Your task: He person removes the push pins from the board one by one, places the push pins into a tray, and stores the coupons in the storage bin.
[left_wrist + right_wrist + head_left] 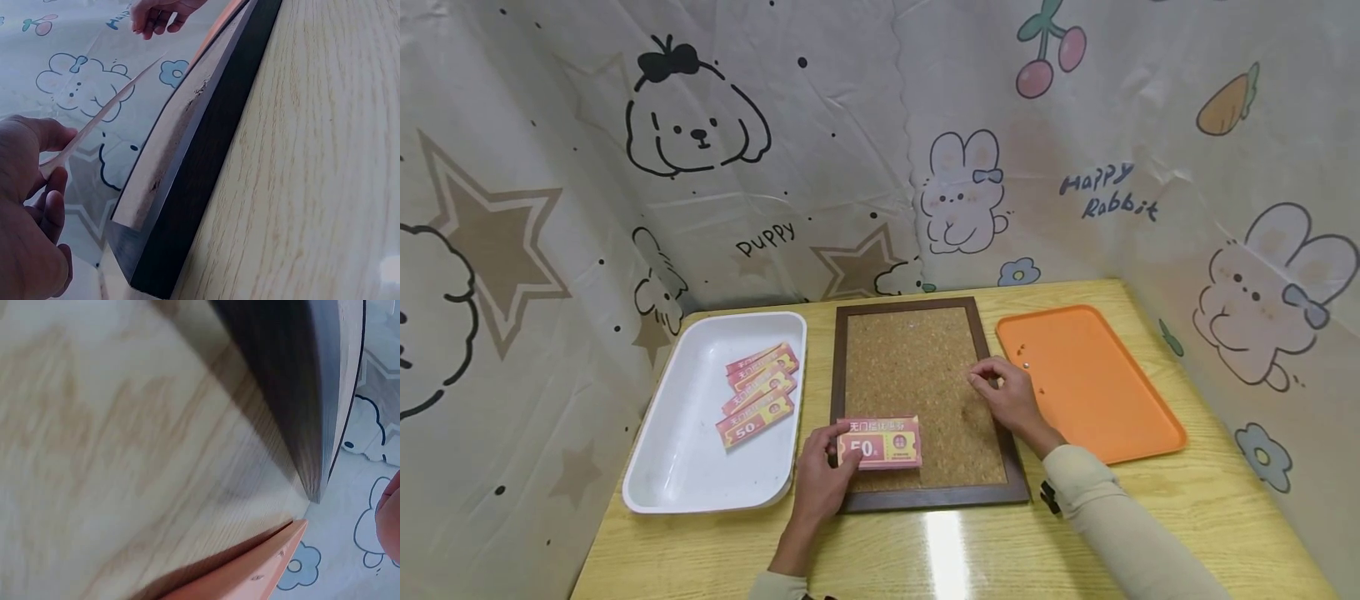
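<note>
My left hand grips the left end of a pink and yellow coupon marked 50, thumb on top. In the left wrist view the coupon shows edge-on, tilted up above the corkboard. The brown-framed corkboard lies on the table under both hands. My right hand hovers over its right side, thumb and index fingertips pinched together on a tiny thing that looks like a tack. Several small tacks lie on the orange tray beside that hand.
To the left stands a white basin with several overlapping coupons in it. The wooden table runs along the front. A printed curtain hangs behind and on both sides of the table.
</note>
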The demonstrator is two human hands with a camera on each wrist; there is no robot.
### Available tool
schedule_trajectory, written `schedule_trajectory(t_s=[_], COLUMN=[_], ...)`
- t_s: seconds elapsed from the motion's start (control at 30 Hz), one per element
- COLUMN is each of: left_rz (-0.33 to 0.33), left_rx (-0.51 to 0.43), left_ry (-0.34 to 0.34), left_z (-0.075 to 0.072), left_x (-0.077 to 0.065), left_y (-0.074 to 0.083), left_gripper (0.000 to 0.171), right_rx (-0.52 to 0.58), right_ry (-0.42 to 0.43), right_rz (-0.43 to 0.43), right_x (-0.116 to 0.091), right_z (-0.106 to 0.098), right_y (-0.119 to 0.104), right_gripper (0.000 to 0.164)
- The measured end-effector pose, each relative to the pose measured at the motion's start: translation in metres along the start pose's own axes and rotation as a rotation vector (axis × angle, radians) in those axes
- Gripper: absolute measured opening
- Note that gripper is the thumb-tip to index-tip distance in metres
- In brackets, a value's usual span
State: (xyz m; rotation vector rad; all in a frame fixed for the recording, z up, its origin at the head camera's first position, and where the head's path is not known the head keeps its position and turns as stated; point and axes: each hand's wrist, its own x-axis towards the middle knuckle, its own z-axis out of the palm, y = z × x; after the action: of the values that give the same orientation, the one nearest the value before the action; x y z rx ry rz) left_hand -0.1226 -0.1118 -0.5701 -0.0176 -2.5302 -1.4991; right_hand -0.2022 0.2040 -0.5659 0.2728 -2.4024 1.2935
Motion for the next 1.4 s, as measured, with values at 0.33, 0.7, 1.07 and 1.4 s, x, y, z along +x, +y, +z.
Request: schedule_trajectory(t_s=[0.33, 0.7, 1.07, 1.4], left_rz=[0.053, 0.030, -0.039, -0.038], left_rx=[-0.011, -0.092, -0.120, -0.103], left_ry=[0.021, 0.028, 0.012, 0.081], left_z=[-0.001, -0.014, -0.033, -0.056], left_x=[-0.001, 0.006, 0.008, 0.013], left_y=[-0.001, 0.002, 0.028, 0.025], left_gripper=[0.038, 0.041, 0.042, 0.042], right_rx=[0.002, -0.053, -0.127, -0.084], right_ry=[0.065, 0.076, 0.091, 0.118], right_rz=[-0.050, 0.000, 0.016, -0.013], right_x=[0.001, -0.001, -0.006, -0.012], right_z=[-0.015, -0.038, -0.055, -0.064], right_y=[0.012, 0.028, 0.041, 0.051], right_gripper=[0.006, 0.007, 0.012, 0.010])
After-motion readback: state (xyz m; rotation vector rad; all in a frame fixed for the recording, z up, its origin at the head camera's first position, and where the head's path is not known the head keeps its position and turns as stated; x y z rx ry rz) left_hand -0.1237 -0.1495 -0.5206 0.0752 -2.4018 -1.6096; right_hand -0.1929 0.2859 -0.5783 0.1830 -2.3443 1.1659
